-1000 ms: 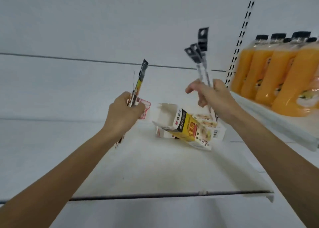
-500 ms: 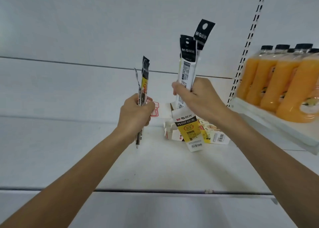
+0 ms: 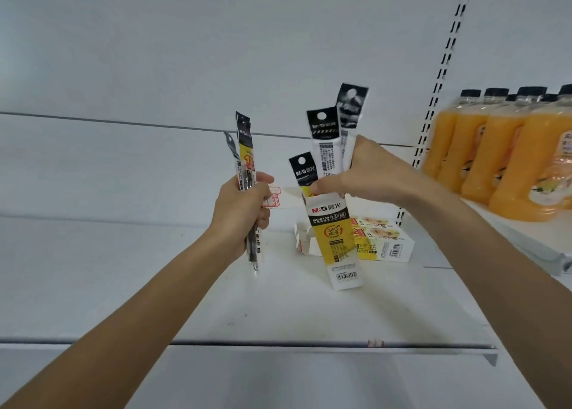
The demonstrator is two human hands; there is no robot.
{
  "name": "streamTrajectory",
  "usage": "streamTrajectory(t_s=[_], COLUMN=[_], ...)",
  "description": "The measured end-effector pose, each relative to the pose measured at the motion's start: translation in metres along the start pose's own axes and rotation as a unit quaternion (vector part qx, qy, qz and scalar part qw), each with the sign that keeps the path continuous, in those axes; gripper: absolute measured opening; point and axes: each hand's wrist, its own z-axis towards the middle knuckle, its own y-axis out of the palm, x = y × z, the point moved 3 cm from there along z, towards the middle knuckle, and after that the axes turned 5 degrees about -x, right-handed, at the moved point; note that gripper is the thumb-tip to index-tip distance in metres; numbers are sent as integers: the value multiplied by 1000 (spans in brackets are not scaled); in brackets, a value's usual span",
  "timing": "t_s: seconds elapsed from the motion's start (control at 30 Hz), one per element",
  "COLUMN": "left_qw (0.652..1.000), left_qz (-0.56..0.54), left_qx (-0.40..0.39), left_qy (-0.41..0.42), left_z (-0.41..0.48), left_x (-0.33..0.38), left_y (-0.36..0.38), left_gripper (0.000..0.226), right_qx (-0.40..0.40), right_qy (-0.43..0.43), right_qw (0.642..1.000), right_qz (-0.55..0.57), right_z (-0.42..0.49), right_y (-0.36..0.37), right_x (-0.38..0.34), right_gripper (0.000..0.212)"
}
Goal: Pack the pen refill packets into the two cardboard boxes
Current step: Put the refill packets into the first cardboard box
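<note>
So the box (image 3: 337, 241) is upright, one packet (image 3: 305, 173) poking out its open top. The right hand (image 3: 368, 176) sits at that top, clutching two more packets (image 3: 328, 148). The left hand (image 3: 241, 213) grips another bunch (image 3: 246, 158) upright. A second box (image 3: 383, 241) lies on the shelf (image 3: 278, 316) behind, juice bottles (image 3: 501, 155) off right.

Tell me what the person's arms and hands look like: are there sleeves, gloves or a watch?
Nothing is worn that the view shows. The left hand and right hand are bare, with no gloves and no rings on the fingers in view. The left forearm and right forearm are bare down to the picture's edge: no sleeves, watch or bracelet.
</note>
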Motion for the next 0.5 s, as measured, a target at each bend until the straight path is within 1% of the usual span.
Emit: streamTrajectory(t_s=[0.07, 0.1, 0.17, 0.23, 0.3, 0.33, 0.37, 0.43, 0.47, 0.5], left_qw=[1000, 1000, 999, 998, 997, 996, 994, 989, 986, 983], left_qz=[10, 18, 34, 52, 76, 89, 104, 139, 156, 172], left_qx=[-10, -17, -27, -25, -19, -17, -14, -3, 2, 6], left_qy=[4, 5, 6, 11, 19, 25, 32, 48, 57, 69], left_z=[-1, -1, -2, -1, 1, 2, 3, 2, 2, 0], left_x=[2, 2, 2, 2, 3, 3, 3, 4, 5, 6], left_y=[0, 0, -1, -2, -4, -4, -4, -4, -3, -2], left_gripper=[22, 22, 23, 23, 20, 17, 14, 13, 13, 13], right_qx=[-47, -54, -47, -23, 29, 78, 142, 274, 298, 287], right_qy=[4, 7, 9, -2, -5, -16, -40, -107, -126, -127], right_qw=[998, 997, 998, 998, 999, 997, 989, 955, 945, 948], right_qz=[-43, -54, -49, -53, -43, -25, 1, 46, 52, 46], right_z=[-1, -1, -1, 1, 4, 6, 7, 1, -2, -2], right_y=[-2, -3, -5, -5, -5, -6, -7, -9, -6, 0], right_x=[-2, -3, -3, -2, -1, -2, -2, -10, -16, -22], right_gripper=[14, 20, 35, 38, 37, 35, 30, 11, 7, 15])
